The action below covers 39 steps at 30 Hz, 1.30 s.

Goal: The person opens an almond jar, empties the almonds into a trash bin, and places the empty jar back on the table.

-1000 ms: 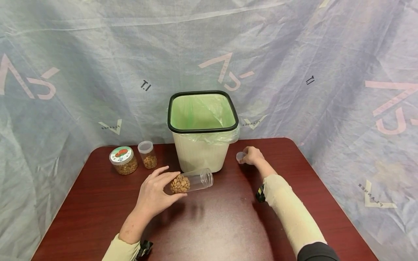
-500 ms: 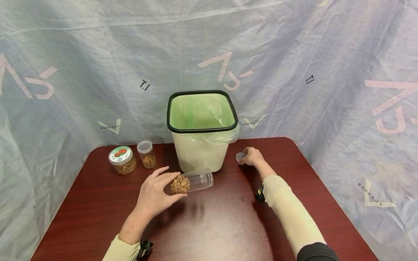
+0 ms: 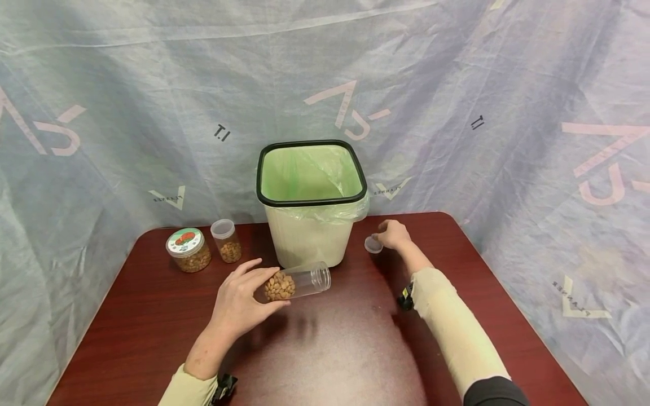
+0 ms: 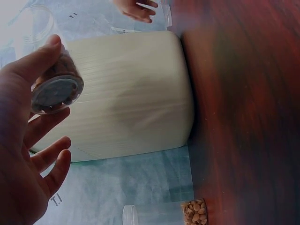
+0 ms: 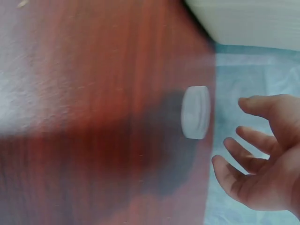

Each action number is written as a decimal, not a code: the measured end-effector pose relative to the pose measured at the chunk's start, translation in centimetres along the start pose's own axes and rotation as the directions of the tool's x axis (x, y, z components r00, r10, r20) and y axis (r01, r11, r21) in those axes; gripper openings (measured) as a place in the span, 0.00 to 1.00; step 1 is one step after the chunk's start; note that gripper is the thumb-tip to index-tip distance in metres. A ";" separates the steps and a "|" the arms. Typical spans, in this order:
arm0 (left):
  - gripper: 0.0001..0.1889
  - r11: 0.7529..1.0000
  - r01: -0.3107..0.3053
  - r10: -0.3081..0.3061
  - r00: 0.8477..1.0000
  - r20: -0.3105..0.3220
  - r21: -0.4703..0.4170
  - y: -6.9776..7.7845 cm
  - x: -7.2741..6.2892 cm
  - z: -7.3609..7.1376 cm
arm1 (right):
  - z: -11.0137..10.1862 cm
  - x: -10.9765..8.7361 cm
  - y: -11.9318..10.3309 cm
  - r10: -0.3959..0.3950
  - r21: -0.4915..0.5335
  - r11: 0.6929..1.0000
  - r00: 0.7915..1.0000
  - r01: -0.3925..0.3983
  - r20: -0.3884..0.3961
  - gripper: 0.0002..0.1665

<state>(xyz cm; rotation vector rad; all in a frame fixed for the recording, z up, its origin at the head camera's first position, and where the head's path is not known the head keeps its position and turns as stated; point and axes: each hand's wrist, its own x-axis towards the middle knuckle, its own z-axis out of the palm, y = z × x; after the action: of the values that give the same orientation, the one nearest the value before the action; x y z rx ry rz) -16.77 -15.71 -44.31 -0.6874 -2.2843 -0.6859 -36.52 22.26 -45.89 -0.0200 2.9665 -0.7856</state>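
My left hand (image 3: 242,301) grips a clear plastic jar (image 3: 304,280) by its base, between thumb and fingers. The jar lies tilted on its side in the air, its uncapped mouth pointing right, with small brown kibble-like pieces (image 3: 279,286) gathered near the base. To the right of the bin, a small translucent lid (image 3: 373,245) lies flat on the table. Just above that lid hovers my right hand (image 3: 395,234); in the right wrist view a gap shows between its loosely bent fingers (image 5: 229,176) and the lid (image 5: 195,112).
A cream bin (image 3: 311,237) with a black rim and a green-tinted liner stands at the back centre. Left of it are a capped jar (image 3: 227,241) of similar pieces and a wider tub (image 3: 189,251) with a printed lid. Fabric (image 3: 152,113) hangs behind the dark red table (image 3: 325,349).
My right hand has let go of the lid and lifted slightly off it. The lid stays on the table. My left hand still holds the jar in the same tilt.
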 end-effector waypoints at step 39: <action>0.35 1.000 -0.009 0.009 1.000 -0.005 0.014 0.3 -0.1 0.4 | -12.1 -2.4 -10.9 -0.078 0.336 0.929 0.970 0.155 -0.232 0.19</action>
<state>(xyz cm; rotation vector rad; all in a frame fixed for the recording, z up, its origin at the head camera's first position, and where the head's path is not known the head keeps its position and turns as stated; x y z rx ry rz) -16.68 -15.23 -44.61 -0.6882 -2.2781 -0.6668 -35.12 18.82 -29.85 -0.0990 2.9893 -1.4106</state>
